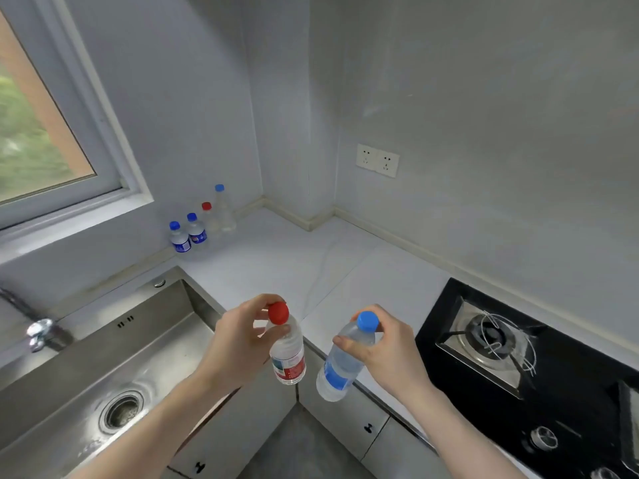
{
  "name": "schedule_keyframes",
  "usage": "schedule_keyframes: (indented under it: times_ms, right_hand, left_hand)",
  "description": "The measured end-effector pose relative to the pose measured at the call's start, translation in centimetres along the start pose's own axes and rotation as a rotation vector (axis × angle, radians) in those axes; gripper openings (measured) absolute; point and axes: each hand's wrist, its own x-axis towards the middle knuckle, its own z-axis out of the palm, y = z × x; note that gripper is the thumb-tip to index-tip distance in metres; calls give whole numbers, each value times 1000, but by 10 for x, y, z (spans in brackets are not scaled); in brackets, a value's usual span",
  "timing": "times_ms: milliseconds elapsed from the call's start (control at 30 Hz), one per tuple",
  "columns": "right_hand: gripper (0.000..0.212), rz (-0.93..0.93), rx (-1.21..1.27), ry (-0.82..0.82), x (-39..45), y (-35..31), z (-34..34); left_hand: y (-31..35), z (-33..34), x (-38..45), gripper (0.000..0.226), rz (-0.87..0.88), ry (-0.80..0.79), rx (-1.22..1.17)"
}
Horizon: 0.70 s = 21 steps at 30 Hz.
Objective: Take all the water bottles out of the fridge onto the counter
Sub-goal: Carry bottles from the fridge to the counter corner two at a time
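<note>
My left hand (238,335) grips the neck of a clear water bottle with a red cap and red label (288,357), hanging upright at the counter's front edge. My right hand (383,347) holds a blue-capped, blue-labelled water bottle (340,369) by its neck, tilted with its base toward the lower left. Both bottles hang in the air in front of the white counter (283,267). Several water bottles stand in a row against the wall at the counter's back left: two small blue-capped ones (179,238) (196,230), a red-capped one (209,217) and a taller blue-capped one (223,209). The fridge is out of view.
A steel sink (114,368) with a tap (39,331) lies to the left. A black gas hob (501,340) fills the right side. Wall sockets (377,160) sit above the counter, a window (41,133) at upper left. Cabinet doors (342,420) are below.
</note>
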Motion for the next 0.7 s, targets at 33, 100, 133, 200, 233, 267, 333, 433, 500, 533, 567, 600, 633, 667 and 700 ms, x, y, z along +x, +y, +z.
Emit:
schedule_keyframes:
  times_ms: [33, 100, 133, 200, 233, 267, 333, 433, 500, 533, 567, 600, 633, 667, 700]
  right_hand:
    - [43, -14, 2, -19, 14, 2, 0]
    - [47, -49, -7, -53, 42, 5, -1]
    - [48, -68, -18, -66, 55, 5, -1]
    - [53, -104, -41, -77, 82, 5, -1]
    - [55, -111, -51, -85, 96, 7, 1]
    - [57, -118, -55, -93, 108, 9, 4]
    - [55, -136, -63, -104, 128, 12, 11]
    - [42, -133, -76, -124, 153, 15, 22]
    - [39, -109, -94, -134, 171, 16, 34]
    - [37, -96, -103, -138, 178, 17, 40]
    - [35, -86, -102, -135, 186, 18, 50]
    - [32, -74, -99, -131, 191, 19, 54]
    - [31, -64, -96, -125, 198, 19, 61]
    - [30, -54, -100, -119, 207, 17, 71]
    - [30, -43, -105, -110, 215, 16, 78]
  left_hand:
    - [0, 0, 11, 29, -3, 20, 11]
    - [-1, -1, 30, 30, -30, 60, 21]
    - [0, -1, 38, 30, -45, 79, 20]
    - [-2, -2, 56, 30, -76, 117, 15]
    - [-5, -2, 66, 30, -97, 133, 10]
    - [-7, -3, 74, 30, -118, 145, -1]
    - [-13, -7, 89, 31, -139, 148, -18]
    - [-26, -15, 114, 31, -163, 135, -28]
    - [-39, -21, 132, 30, -153, 129, 23]
    - [-46, -23, 140, 31, -148, 122, 45]
    - [-55, -28, 149, 31, -140, 106, 59]
    - [-60, -30, 156, 31, -136, 91, 64]
    - [-66, -34, 165, 32, -130, 78, 72]
    - [-75, -41, 174, 33, -127, 66, 74]
    - [-82, -46, 183, 33, -121, 54, 82]
